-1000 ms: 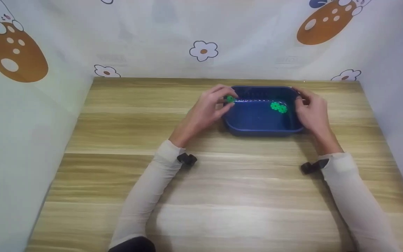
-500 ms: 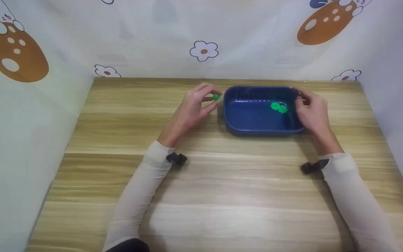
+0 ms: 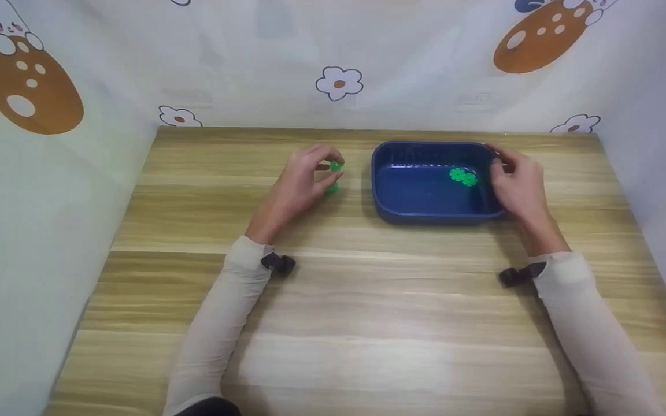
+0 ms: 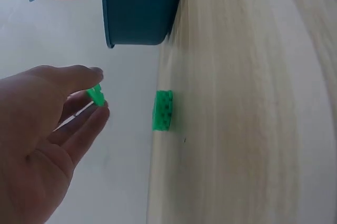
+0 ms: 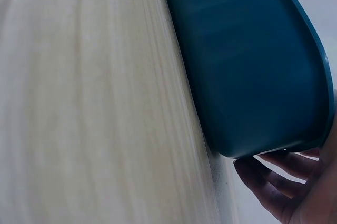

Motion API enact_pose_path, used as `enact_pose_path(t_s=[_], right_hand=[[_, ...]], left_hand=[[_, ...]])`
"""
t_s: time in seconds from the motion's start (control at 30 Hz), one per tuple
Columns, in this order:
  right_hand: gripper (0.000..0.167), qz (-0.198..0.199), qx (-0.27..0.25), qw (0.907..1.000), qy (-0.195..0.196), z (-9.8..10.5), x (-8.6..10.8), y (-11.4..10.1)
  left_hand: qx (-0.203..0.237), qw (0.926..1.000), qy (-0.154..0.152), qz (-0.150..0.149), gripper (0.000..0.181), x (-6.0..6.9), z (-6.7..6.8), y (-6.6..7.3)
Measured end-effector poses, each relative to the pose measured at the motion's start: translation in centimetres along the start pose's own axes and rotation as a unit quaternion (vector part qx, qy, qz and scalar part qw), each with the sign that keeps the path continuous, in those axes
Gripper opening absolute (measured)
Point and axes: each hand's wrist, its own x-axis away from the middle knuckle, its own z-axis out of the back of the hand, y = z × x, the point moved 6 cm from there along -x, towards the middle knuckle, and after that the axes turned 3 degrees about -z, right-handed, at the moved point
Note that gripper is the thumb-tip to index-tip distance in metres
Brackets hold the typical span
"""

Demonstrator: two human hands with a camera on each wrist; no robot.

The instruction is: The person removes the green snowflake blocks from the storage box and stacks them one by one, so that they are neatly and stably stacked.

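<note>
My left hand (image 3: 301, 179) pinches a green notched plastic disc (image 4: 96, 95) between thumb and fingertips, left of the bin and above the table. Below it, a small stack of green discs (image 4: 162, 110) stands on the wood, apart from the held one; in the head view the thumb partly hides this stack. With my right hand (image 3: 518, 184) I grip the right end of the dark blue plastic bin (image 3: 434, 218), thumb over the rim and fingers outside against the wall. Two more green discs (image 3: 463, 177) lie on the bin's floor toward the right, side by side or slightly overlapping.
The wood-grain table (image 3: 367, 323) stretches toward me in front of the bin. A pale printed cloth (image 3: 252, 69) with flowers and orange carrot shapes bounds it at the back and both sides. Each wrist carries a small black camera (image 3: 278, 264).
My left hand has moved left from the bin's left rim with the green disc, to above the stack on the table. The right hand and bin stay in place.
</note>
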Motion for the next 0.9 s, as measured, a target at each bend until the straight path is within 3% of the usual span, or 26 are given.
enact_pose_path(t_s=[0.43,0.9], right_hand=[[0.042,-0.008,-0.002,0.9999,-0.009,-0.1,-0.1,0.2],[0.043,-0.007,-0.002,0.9999,-0.011,0.0,0.0,0.1]], left_hand=[[-0.036,0.9958,-0.061,0.058,0.022,0.8,-0.1,-1.5],[-0.057,0.9920,-0.097,0.057,0.027,1.2,-0.3,-2.5]])
